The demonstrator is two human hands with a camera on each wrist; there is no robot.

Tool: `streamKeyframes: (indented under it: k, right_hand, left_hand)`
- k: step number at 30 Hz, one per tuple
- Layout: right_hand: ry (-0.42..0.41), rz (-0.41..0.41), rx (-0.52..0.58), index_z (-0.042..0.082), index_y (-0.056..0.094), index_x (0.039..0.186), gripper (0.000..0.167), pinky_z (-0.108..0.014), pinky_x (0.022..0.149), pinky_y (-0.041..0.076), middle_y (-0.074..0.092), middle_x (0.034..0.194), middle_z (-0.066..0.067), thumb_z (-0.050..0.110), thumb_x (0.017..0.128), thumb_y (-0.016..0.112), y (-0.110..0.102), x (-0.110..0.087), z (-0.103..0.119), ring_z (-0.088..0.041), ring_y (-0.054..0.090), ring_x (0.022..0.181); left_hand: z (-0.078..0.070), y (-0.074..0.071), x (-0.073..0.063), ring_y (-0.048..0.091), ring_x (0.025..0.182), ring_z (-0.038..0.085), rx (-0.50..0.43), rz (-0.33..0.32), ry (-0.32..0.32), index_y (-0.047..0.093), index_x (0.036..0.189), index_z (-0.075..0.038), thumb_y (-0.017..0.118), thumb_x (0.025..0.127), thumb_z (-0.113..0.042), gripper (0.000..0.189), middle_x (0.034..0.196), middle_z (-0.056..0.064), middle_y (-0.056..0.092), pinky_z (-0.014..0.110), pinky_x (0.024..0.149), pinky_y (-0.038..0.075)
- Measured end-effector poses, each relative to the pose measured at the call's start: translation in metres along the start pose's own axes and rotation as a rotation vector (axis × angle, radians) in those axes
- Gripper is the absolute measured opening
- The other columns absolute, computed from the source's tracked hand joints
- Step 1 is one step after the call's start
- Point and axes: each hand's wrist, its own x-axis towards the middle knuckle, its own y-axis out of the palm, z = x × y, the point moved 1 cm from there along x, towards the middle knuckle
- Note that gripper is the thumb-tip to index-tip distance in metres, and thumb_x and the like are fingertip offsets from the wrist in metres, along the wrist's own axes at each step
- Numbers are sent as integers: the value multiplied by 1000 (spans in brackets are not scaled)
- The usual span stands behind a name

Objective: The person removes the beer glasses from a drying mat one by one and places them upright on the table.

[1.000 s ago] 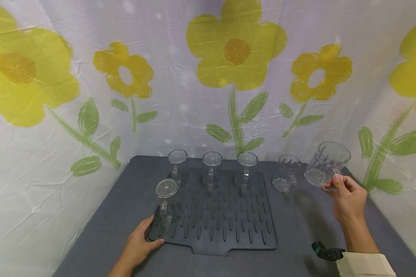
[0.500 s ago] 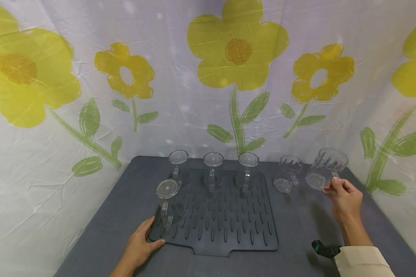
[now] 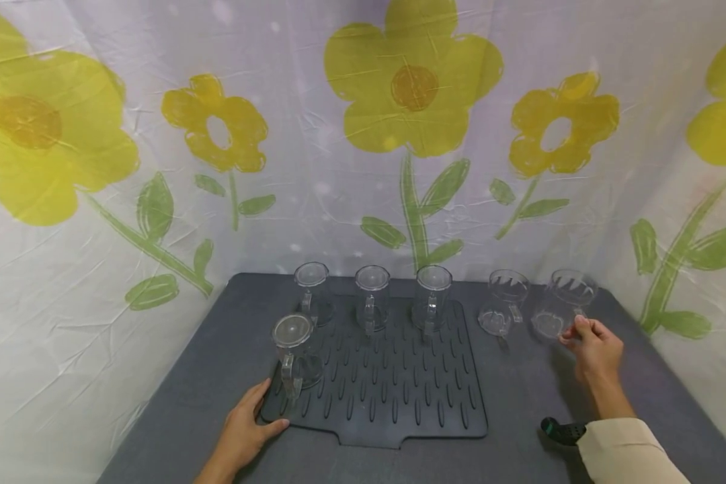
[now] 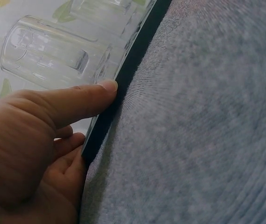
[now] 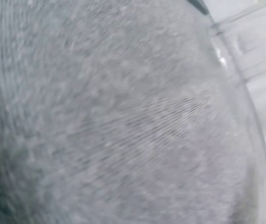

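Observation:
My left hand (image 3: 242, 427) rests at the front-left corner of a black ribbed drying mat (image 3: 393, 376). Its straight thumb (image 4: 84, 100) touches the front edge; the fingers lie along the left side. Upside-down on the mat stand several clear mugs (image 3: 372, 296), three along the back and one front left. Off to the right, my right hand (image 3: 595, 353) pinches the handle of a clear mug (image 3: 559, 302), which is upright, mouth upward. Whether its base touches the table cannot be told. Just left of it stands another upright clear mug (image 3: 502, 302).
A dark grey table (image 3: 520, 390) carries everything. White curtain (image 3: 302, 202) with yellow flowers closes in the back and sides. Beside the right sleeve hangs a small black device (image 3: 561, 431). The right wrist view is mostly blurred tabletop, with a transparent edge at right.
My right hand has lowered its mug and brought it slightly left, turning it from tilted to about upright beside the other mug. The left hand and the mat have stayed put.

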Motion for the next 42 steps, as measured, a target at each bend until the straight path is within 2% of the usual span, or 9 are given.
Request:
streamKeyframes:
  k: [8, 18, 24, 31, 34, 37, 42]
  right_hand:
    - [17, -77, -75, -2, 55, 61, 33, -25, 46, 54, 56, 58, -7, -1, 94, 60, -4, 6, -10, -14, 57, 49]
    - [22, -47, -46, -4, 58, 64, 31, -26, 47, 54, 55, 59, -8, -2, 95, 58, -7, 12, -18, -15, 57, 53]
    - [7, -6, -70, -4, 56, 64, 32, -25, 49, 55, 56, 60, -7, -1, 96, 57, -9, 15, -19, -15, 58, 54]
    - [33, -22, -109, -3, 57, 65, 32, -25, 51, 56, 57, 61, -6, 1, 96, 58, -8, 15, -17, -14, 59, 56]
    - [47, -30, -153, -1, 61, 66, 33, -24, 53, 56, 60, 62, -4, 8, 98, 57, -8, 14, -16, -12, 61, 59]
    - [48, -52, -253, 6, 66, 70, 34, -21, 55, 52, 63, 65, 1, 19, 100, 55, -10, 12, -15, -9, 60, 63]
    - [13, -118, -382, 16, 66, 82, 25, -19, 50, 45, 63, 69, 10, 29, 100, 54, -13, 4, -9, -6, 57, 68]
  left_hand:
    - [0, 1, -1, 39, 130, 42, 6, -5, 2, 43, 141, 6, 88, 69, -18, 88, 138, 25, 46, 52, 104, 36]
    - [1, 2, 0, 41, 129, 40, -29, -2, -12, 43, 141, 7, 88, 69, -14, 88, 139, 26, 45, 44, 102, 39]
    - [0, 2, -1, 41, 129, 41, -30, 9, -35, 42, 142, 7, 88, 69, -16, 89, 139, 27, 44, 46, 102, 39]
    - [0, 1, 0, 42, 128, 42, -23, 17, -47, 41, 142, 7, 88, 69, -18, 90, 140, 27, 43, 47, 101, 40]
    - [-1, 1, 0, 43, 127, 42, -32, 18, -48, 41, 142, 6, 88, 69, -16, 90, 140, 27, 43, 46, 101, 41]
    - [-1, 1, 0, 43, 127, 42, -38, 15, -43, 41, 142, 7, 88, 69, -16, 90, 140, 27, 43, 45, 100, 41]
    - [-1, 1, 0, 42, 127, 42, -39, 15, -40, 41, 142, 7, 88, 69, -15, 90, 140, 28, 42, 45, 101, 40]
